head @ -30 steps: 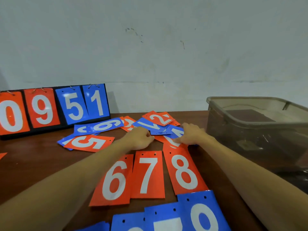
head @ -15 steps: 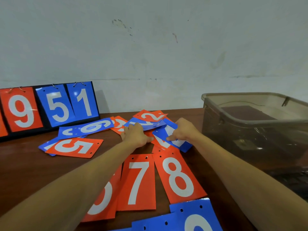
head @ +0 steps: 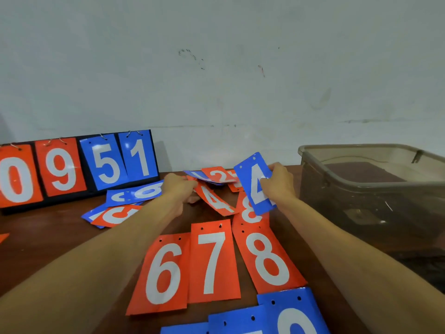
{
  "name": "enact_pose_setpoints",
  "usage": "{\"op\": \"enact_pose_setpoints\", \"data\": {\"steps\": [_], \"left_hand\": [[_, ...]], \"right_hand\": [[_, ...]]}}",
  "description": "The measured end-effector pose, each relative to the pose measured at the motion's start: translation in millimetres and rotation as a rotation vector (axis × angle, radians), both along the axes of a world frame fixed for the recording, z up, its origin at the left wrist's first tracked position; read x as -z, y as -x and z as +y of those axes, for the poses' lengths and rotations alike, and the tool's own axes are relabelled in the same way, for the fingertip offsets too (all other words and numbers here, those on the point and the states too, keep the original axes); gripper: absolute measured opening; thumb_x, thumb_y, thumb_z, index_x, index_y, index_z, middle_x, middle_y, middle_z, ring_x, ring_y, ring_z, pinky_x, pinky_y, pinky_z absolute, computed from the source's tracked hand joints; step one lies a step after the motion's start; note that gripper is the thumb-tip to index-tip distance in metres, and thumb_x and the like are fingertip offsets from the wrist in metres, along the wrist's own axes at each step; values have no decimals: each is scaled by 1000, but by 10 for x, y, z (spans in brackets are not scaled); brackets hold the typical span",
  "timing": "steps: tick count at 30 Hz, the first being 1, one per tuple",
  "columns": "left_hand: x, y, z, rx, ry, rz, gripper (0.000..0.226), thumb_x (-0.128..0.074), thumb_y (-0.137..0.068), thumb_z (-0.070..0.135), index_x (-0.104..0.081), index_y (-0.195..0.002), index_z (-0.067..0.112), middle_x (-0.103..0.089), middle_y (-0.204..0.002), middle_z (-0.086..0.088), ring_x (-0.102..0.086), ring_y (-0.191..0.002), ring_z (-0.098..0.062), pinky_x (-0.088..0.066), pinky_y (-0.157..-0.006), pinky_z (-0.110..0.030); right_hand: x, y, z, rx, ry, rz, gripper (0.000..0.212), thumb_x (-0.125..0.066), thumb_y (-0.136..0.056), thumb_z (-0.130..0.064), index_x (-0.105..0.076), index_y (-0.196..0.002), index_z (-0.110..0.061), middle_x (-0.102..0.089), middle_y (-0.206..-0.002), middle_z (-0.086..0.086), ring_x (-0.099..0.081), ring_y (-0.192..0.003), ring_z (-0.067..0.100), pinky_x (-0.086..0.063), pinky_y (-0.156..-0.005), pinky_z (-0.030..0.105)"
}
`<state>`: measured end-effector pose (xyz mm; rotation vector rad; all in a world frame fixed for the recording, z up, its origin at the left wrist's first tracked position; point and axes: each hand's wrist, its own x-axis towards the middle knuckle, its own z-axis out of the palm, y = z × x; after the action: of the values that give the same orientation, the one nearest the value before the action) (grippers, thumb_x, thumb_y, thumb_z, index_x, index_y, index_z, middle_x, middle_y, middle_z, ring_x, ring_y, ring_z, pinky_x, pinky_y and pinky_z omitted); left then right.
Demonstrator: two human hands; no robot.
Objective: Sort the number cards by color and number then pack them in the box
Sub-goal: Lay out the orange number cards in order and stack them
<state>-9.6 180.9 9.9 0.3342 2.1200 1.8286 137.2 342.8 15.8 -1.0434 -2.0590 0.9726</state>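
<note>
My right hand [head: 279, 184] holds a blue 4 card [head: 255, 182] lifted upright above the table. My left hand [head: 179, 188] grips the end of an orange 4 card [head: 216, 201], tilted just above the loose pile [head: 216, 177] of mixed orange and blue cards. Orange 6 [head: 163, 273], 7 [head: 213, 261] and 8 [head: 267, 259] cards lie in a row near me. Another orange 8 [head: 249, 210] lies behind them, partly hidden by the blue 4. Blue cards [head: 265, 319] lie at the bottom edge. The clear plastic box [head: 361, 189] stands at right.
A black scoreboard stand [head: 77, 165] showing 0, 9, 5, 1 leans at the back left by the wall. Blue and orange cards [head: 120, 206] lie loose in front of it. An orange card corner [head: 3, 237] shows at the left edge. The brown table [head: 48, 249] carries everything.
My right hand has lifted the blue 4 card up off the pile. My left hand has taken hold of the orange 4 card and pulled it out.
</note>
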Motion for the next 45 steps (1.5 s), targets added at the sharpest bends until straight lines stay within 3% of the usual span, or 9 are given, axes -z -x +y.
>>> {"op": "enact_pose_setpoints", "data": {"steps": [4, 8, 13, 18, 22, 29, 36, 39, 45], "left_hand": [[-150, 29, -224, -169, -33, 183, 20, -57, -89, 13, -58, -70, 8, -66, -79, -13, -64, -75, -27, -56, -71, -37], [-402, -66, -485, -292, -112, 325, 22, -50, -96, 27, -61, -103, 11, -65, -94, -9, -64, -85, -28, -52, -66, -36], [-627, -203, -892, -319, -149, 542, 22, -45, -98, 32, -57, -109, 17, -55, -75, 1, -52, -70, -17, -38, -51, -25], [-734, -319, -1420, -277, -146, 658, 25, -47, -97, 34, -57, -117, 22, -63, -93, -4, -61, -83, -18, -55, -77, -44], [-672, -667, -1726, -113, -187, 629, 16, -51, -95, 33, -58, -109, 28, -66, -85, -9, -64, -77, -22, -55, -75, -45], [-512, -1022, -2342, 163, -110, 403, 21, -65, -88, 14, -60, -108, 16, -68, -107, -2, -68, -94, -19, -59, -69, -27], [-320, -1030, -2971, 75, -152, 186, 31, -74, -79, 12, -59, -103, 22, -69, -101, 2, -70, -85, -14, -56, -59, -25], [-224, -1047, -3156, 76, -116, 181, 34, -77, -77, 15, -60, -105, 22, -70, -98, 3, -71, -85, -15, -57, -61, -27], [-137, -893, -3526, -5, -215, 109, 19, -68, -86, 19, -65, -104, 17, -73, -98, -5, -72, -81, -20, -59, -66, -34]], "right_hand": [[-159, 6, -206, -35, 89, 235, 13, -59, -89, -10, -52, -100, -12, -64, -113, 9, -64, -91, 21, -55, -65, 31], [-347, 10, -520, -149, 202, 354, 17, -67, -83, -5, -57, -93, -13, -68, -106, 10, -68, -93, 24, -57, -83, 42], [-543, -68, -986, -357, 323, 451, 18, -66, -85, -4, -60, -101, -6, -71, -98, 7, -70, -85, 19, -57, -66, 30], [-653, -214, -1428, -425, 346, 440, 12, -63, -85, -2, -61, -96, -7, -72, -95, 10, -70, -78, 20, -57, -66, 35], [-547, -241, -1868, -525, 291, 312, 36, -70, -79, 3, -53, -108, -7, -69, -104, 14, -68, -86, 26, -58, -71, 33], [-392, -267, -2509, -632, 179, 192, 66, -74, -75, 0, -35, -124, -19, -66, -86, 7, -70, -83, 24, -59, -74, 43], [-378, -309, -2875, -629, 24, 82, 35, -71, -82, -31, -55, -111, -18, -63, -103, 8, -67, -88, 18, -55, -57, 22], [-351, -270, -2982, -660, 7, 67, 21, -73, -81, -22, -59, -96, -18, -65, -94, 7, -70, -79, 24, -59, -67, 32], [-302, -303, -3063, -803, 179, -17, 15, -71, -82, -9, -60, -91, -14, -69, -88, 10, -65, -54, 12, -55, -61, 27]]}}
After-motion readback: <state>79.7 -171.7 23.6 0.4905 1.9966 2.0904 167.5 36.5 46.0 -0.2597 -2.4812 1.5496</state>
